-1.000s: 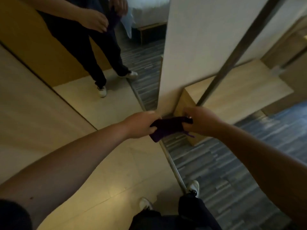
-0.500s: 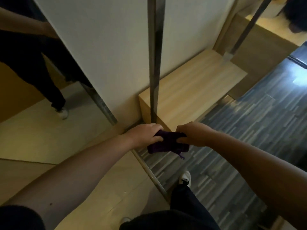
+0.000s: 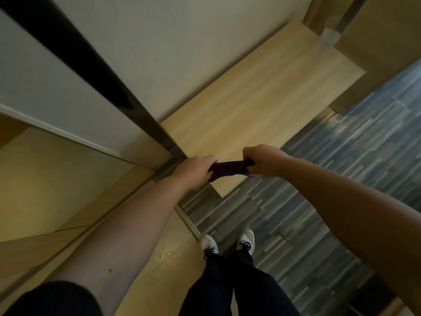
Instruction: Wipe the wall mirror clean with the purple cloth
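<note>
Head view shows my left hand (image 3: 196, 173) and right hand (image 3: 262, 161) each gripping an end of the purple cloth (image 3: 227, 171), held clear of the wall mirror (image 3: 45, 179). I judge no wiping is under way yet; the whole mirror is left.

Dim room; white wall (image 3: 182, 53), light wood bench (image 3: 262, 106), grey striped floor (image 3: 330, 179).

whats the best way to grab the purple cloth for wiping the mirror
The purple cloth is stretched between the left hand and right hand, each closed on an end. Its sagging bunched middle is the free part; probably regrip there from above with one hand, wadding it into a pad.
</note>
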`<action>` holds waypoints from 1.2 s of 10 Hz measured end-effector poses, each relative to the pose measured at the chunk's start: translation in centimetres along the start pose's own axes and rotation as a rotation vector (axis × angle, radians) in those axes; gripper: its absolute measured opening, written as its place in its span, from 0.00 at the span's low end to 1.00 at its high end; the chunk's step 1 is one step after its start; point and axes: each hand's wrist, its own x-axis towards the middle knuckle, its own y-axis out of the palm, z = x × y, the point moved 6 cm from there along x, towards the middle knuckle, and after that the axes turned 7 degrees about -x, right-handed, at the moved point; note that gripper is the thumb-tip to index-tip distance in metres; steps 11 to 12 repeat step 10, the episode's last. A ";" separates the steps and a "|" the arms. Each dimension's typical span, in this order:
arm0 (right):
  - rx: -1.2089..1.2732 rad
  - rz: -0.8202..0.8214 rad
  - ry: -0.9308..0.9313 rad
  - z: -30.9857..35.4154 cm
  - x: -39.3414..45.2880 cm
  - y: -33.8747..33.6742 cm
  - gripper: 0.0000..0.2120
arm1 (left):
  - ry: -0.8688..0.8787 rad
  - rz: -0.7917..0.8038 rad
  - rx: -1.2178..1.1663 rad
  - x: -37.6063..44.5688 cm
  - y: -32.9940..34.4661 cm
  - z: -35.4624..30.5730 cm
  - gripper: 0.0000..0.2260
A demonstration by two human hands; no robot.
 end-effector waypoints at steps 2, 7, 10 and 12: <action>-0.131 -0.223 0.046 -4.7 6.3 -0.2 0.12 | 0.019 -0.265 0.088 7.5 0.7 2.6 0.11; -0.447 -0.173 -0.095 -5.9 9.1 18.0 0.34 | -0.094 0.032 0.418 7.1 16.1 9.2 0.32; -0.581 0.024 -0.025 -4.7 8.1 16.9 0.42 | -0.224 0.161 0.453 6.6 15.1 7.3 0.36; -0.581 0.024 -0.025 -4.7 8.1 16.9 0.42 | -0.224 0.161 0.453 6.6 15.1 7.3 0.36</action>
